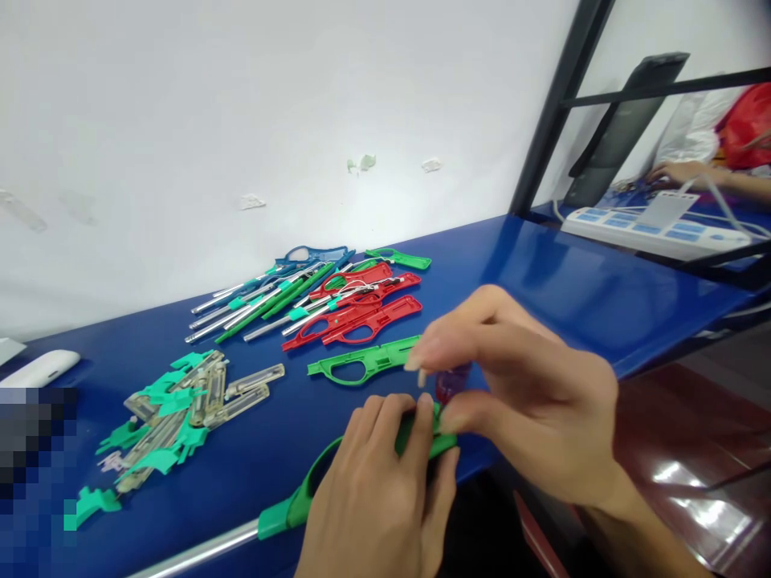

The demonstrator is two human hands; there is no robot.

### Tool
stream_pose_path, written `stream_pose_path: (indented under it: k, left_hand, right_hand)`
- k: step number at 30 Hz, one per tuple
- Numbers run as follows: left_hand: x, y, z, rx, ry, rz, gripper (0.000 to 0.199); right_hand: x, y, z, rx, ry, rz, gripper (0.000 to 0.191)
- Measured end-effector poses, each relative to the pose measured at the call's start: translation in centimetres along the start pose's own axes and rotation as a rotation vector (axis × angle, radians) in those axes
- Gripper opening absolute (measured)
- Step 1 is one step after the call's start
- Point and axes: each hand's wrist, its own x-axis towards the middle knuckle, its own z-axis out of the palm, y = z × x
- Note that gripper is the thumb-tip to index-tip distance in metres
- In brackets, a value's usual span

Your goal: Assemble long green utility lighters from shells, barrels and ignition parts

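Note:
My left hand (pixel 379 482) is wrapped around a long-necked lighter with a green handle shell (pixel 316 466), a teal collar (pixel 274 518) and a silver metal tube (pixel 205 554) that points down-left. Close to the handle's right end, my right hand (pixel 530 385) is curled, its thumb touching the green shell. A small pale piece (pixel 422 377) shows below its forefinger; whether it is pinched I cannot tell. Partly hidden behind those fingers is a translucent purple-red object (pixel 451 384). Just beyond both hands lies an open green half-shell (pixel 367 361).
Red half-shells (pixel 385 317), silver tubes (pixel 210 325), and blue and green shells are heaped near the wall. Clear fuel tanks (pixel 256 379) and teal parts (pixel 160 459) lie to the left. Beyond the black frame (pixel 551 112) are a power strip (pixel 656 233) and another person's hand (pixel 675 172).

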Motion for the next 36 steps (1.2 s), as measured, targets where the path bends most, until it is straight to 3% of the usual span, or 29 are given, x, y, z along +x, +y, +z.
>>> stream_pose_path:
  k: [3,9,12,16,22,27,32,36]
  left_hand:
    - [-0.1,0.1,0.1,0.017,0.01,0.002,0.024]
    - [0.0,-0.1,-0.1,0.041,0.031,0.017,0.028]
    - [0.0,-0.2,-0.3,0.036,-0.005,0.017,0.032]
    - [-0.2,0.0,-0.4,0.022,-0.061,0.017,0.031]
    - [-0.4,-0.3,0.0,-0.01,-0.057,-0.003,0.028]
    - [-0.3,-0.4,-0.1,-0.011,-0.052,-0.014,0.028]
    - [-0.1,-0.1,-0.4,-0.008,-0.03,0.008,0.029]
    - [-0.1,0.0,-0.3,0.01,0.011,0.017,0.026]
  right_hand:
    - [-0.1,-0.2,-0.3,0.06,-0.042,0.055,0.032]
    - [-0.1,0.1,0.1,0.035,0.101,-0.022,0.029]
    - [0.0,0.1,0.1,-0.011,0.023,-0.027,0.023]
    - [-0.1,-0.3,0.1,0.082,-0.091,0.039,0.039]
    - [-0.1,0.1,0.6,0.06,0.052,-0.009,0.031]
    - [0.0,-0.2,0.4,0.08,-0.037,0.014,0.021]
    - [-0.3,-0.9,0.6,0.171,-0.013,0.141,0.033]
    - [-0.3,-0.5,0.5,0.041,0.059,0.019,0.036]
